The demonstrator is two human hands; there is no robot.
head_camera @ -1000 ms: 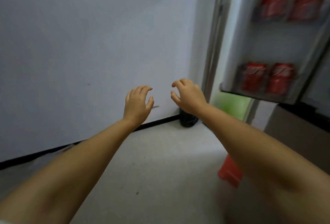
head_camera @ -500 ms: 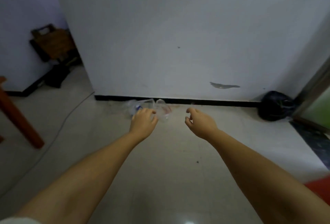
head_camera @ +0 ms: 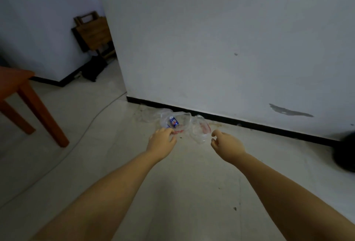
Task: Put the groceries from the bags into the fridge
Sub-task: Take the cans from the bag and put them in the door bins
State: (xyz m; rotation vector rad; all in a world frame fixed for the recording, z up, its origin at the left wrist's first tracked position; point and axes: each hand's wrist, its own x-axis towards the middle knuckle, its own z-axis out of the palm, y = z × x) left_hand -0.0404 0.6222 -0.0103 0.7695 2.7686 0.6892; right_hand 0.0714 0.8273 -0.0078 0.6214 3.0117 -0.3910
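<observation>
Two clear plastic bags lie crumpled on the floor by the wall's black skirting. The left bag [head_camera: 180,123] holds a small blue can [head_camera: 173,122] on its side. The right bag [head_camera: 200,131] shows red print and its contents cannot be made out. My left hand [head_camera: 161,141] reaches out just short of the left bag, fingers curled and holding nothing. My right hand [head_camera: 225,144] hovers beside the right bag, fingers apart and empty. The fridge is out of view.
A red-brown table [head_camera: 23,83] stands at the left with its legs on the tiled floor. A cable [head_camera: 90,125] runs across the floor. A folded wooden stool [head_camera: 94,31] leans in the far corner. A black bag [head_camera: 345,156] sits at the right edge.
My view has swung left from the open fridge door with red cans to the floor by the wall. Both hands have moved nearer to the plastic bags.
</observation>
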